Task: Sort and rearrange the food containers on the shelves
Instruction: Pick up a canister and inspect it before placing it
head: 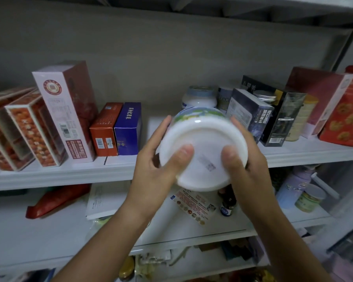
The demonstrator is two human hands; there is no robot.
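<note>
Hands: left hand point(155, 159) and right hand point(249, 169) both grip white tub point(202, 139), fingers point(181, 153) curled round its sides.
Tub: tipped, midair before shelf point(49, 176) gap between blue box point(128, 129) and dark box point(251, 115).
Risk: may clip dark box or rear jar point(200, 98) going in.

Pretty dim, flat indoor light with a greyish cast. The underside of the top grey shelf point(253, 9) sits in shadow. Wide-angle bending curves the edges, and the far-right red cardboard box point(346, 117) is smeared with blur.
</note>
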